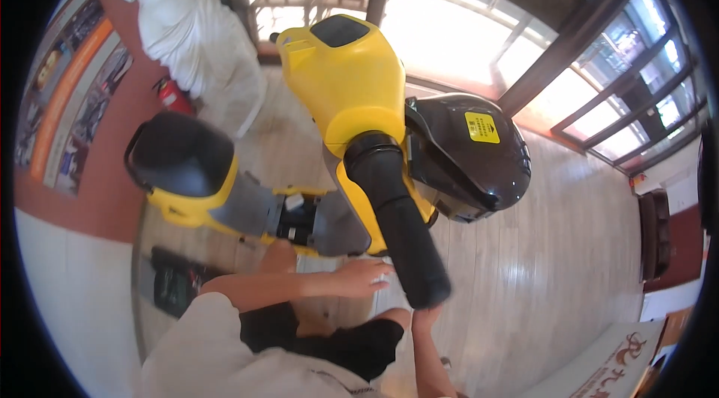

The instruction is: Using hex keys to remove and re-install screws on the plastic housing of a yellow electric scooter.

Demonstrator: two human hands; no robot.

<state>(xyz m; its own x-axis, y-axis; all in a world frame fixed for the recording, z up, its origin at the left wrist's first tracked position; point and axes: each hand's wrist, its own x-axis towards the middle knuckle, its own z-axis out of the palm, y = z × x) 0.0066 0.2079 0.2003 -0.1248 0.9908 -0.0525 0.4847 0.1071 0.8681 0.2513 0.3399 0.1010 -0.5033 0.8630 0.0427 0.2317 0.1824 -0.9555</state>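
A yellow electric scooter [367, 76] stands before me, its black handlebar grip [404, 248] pointing toward me. My left hand [363, 278] reaches in from the left, just below the scooter's lower front body. Its fingers are stretched out toward the grip's underside, and something pale shows by the fingertips, too small to name. My right hand [427, 316] comes up from below at the grip's end; the grip covers its fingers. Between seat and front, the footboard has an open compartment [296, 222] with dark parts inside. The black seat [183, 151] is at the left.
A glossy dark dome with a yellow label [464, 151], perhaps a helmet, sits against the scooter's right side. On the floor at left lies a dark green case [180, 286]. A red fire extinguisher [174, 97] stands beside a white draped form [198, 38]. Glass doors [636, 83] are at right.
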